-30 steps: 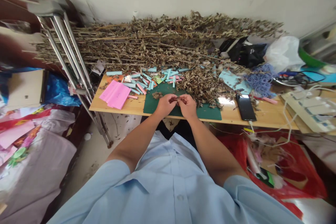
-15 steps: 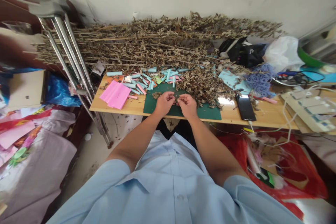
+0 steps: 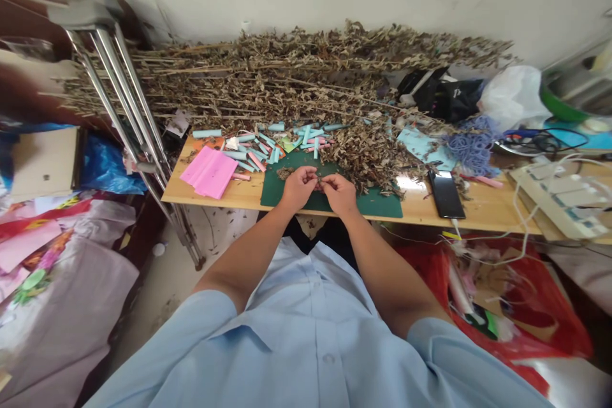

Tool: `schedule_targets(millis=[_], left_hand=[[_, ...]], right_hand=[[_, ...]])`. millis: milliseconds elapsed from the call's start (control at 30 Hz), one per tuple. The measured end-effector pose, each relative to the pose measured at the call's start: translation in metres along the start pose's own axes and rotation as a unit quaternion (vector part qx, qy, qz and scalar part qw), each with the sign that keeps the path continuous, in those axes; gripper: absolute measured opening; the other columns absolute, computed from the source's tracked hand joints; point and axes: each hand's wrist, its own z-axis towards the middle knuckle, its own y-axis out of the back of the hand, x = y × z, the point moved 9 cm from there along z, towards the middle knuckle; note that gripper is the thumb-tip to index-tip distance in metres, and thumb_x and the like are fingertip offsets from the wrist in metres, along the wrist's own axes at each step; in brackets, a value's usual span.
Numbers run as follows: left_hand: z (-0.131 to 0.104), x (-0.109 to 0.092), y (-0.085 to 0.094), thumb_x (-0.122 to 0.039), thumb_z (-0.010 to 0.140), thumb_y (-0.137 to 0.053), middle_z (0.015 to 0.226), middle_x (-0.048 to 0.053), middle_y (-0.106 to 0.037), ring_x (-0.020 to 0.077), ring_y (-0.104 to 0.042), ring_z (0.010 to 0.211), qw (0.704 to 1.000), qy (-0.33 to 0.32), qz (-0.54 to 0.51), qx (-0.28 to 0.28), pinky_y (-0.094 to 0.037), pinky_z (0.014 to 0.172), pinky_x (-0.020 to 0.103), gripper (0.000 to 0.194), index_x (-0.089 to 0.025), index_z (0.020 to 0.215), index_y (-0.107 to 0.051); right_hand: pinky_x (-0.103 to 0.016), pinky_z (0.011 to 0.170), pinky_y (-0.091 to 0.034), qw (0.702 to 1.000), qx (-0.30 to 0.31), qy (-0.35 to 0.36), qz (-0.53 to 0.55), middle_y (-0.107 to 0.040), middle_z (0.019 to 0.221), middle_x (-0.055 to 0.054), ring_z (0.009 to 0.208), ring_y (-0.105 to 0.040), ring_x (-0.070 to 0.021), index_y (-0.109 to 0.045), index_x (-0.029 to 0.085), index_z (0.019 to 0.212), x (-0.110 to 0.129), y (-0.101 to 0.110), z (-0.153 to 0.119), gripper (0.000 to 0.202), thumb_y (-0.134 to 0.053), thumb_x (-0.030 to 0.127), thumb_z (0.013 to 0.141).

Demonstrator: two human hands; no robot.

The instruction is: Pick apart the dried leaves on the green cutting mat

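Note:
Over the green cutting mat (image 3: 287,201), my left hand (image 3: 300,188) and my right hand (image 3: 339,192) meet fingertip to fingertip. Both are closed in a pinch on small brown bits of dried leaves (image 3: 319,177), mostly hidden by the fingers. A large heap of dried leaves (image 3: 368,153) lies just beyond and to the right of my right hand. A small clump of crumbled leaf (image 3: 285,173) rests on the mat beside my left hand. Past it lie several rolled blue paper tubes (image 3: 236,155) and pink ones.
Pink paper sheets (image 3: 209,172) lie at the table's left, near metal crutches (image 3: 119,83). Long dried plant stalks (image 3: 229,76) line the wall. To the right are a phone (image 3: 447,194) on a cable, purple yarn (image 3: 473,146) and a power strip (image 3: 559,194). A red bag (image 3: 559,319) sits below.
My right hand has shifted slightly left, and its fingertips are closer to those of my left hand. The things on the table lie as before.

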Motion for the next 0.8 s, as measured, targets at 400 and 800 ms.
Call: schedule_targets(millis=[400,800], left_hand=[[0.002,0.005,-0.002,-0.009,0.078,-0.06,0.086,0.003,-0.064,0.0105,-0.064,0.07,1.0,0.018,-0.016,-0.005,-0.057,0.065,0.024,0.028,-0.014,0.106,-0.061],[-0.002,-0.001,-0.006,-0.009,0.076,-0.064,0.089,0.004,-0.067,0.012,-0.065,0.079,1.0,0.003,0.015,0.026,-0.057,0.074,0.026,0.033,-0.013,0.109,-0.062]], right_hand=[[-0.031,0.066,-0.056,0.996,-0.027,-0.029,0.083,-0.069,0.075,0.0,0.064,-0.066,-0.0162,-0.065,0.02,0.088,-0.009,0.006,0.003,0.024,-0.069,0.039,0.074],[-0.032,0.064,-0.056,0.997,-0.029,-0.025,0.062,-0.068,0.076,-0.001,0.063,-0.062,-0.0157,-0.066,0.02,0.086,-0.01,0.002,0.005,0.022,-0.071,0.037,0.073]])
